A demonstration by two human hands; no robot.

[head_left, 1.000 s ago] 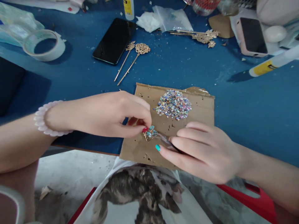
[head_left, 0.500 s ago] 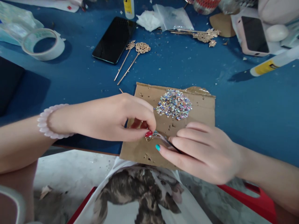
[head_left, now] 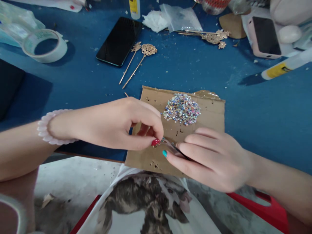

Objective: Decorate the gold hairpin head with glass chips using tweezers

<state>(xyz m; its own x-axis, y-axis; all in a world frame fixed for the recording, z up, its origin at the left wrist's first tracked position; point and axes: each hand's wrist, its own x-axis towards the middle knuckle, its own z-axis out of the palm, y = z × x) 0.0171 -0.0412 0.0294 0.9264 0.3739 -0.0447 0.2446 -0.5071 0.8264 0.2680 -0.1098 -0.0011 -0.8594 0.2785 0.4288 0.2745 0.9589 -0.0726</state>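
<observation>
My left hand [head_left: 122,123] is closed in a pinch on a gold hairpin [head_left: 155,146]. Most of the hairpin is hidden by the fingers; a bit of its ornament shows below the red thumbnail. In my right hand [head_left: 212,159] is a pair of tweezers [head_left: 173,147], the tips touching or very close to the hairpin's ornament. Both hands are over a piece of cardboard [head_left: 138,159]. A heap of small multicoloured chips [head_left: 182,109] lies on the cardboard just beyond my fingers.
Two gold hairpins [head_left: 138,66] lie beside a black phone [head_left: 119,42]. More hairpins [head_left: 212,36] are at the back, near a plastic bag [head_left: 182,19]. A tape roll [head_left: 45,47] stands at left. At right are a glue bottle [head_left: 278,70] and a pink device [head_left: 265,37].
My left fingers have turned slightly, covering more of the hairpin's ornament. The tweezer tips have shifted a little beside it. Everything else stays put.
</observation>
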